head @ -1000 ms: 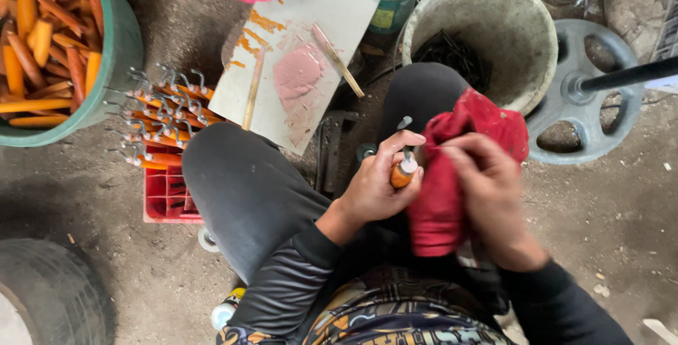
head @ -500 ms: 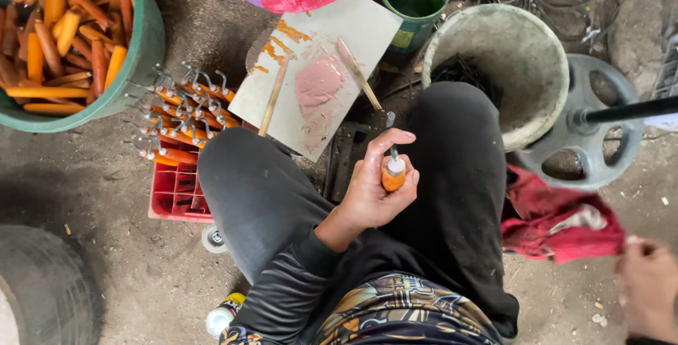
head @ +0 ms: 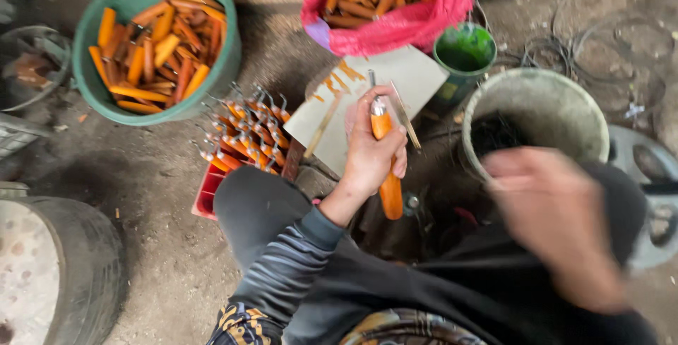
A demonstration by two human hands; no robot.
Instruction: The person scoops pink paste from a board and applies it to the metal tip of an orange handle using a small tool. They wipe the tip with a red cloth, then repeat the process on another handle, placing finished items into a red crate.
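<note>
The left hand (head: 371,151) is wrapped around a long orange wooden handle with a short metal ferrule and thin metal tip (head: 385,158), fingers curled tight about its upper half. The handle stands almost upright, its metal tip pointing away from the person, its butt end hanging below the palm, above the dark gap between the knees. Tip and knuckles lie over the near edge of a pale flat board smeared with pink and orange marks (head: 424,76). 2 thin wooden sticks (head: 405,115) rest on that board, 1 on either side of the hand.

The right hand (head: 554,225) is badly blurred, low at the right over the dark trouser leg; I cannot tell whether it is spread or gripping anything.

Left of the board, a cluster of orange handles fitted with hooked metal tips (head: 244,133) stands in a red plastic crate (head: 208,193). A green plastic tub (head: 152,41) and a pink plastic sack (head: 385,6) both hold loose orange handles. A small green paint-stained can (head: 462,52) sits just beside a large grey bucket (head: 537,115).
</note>
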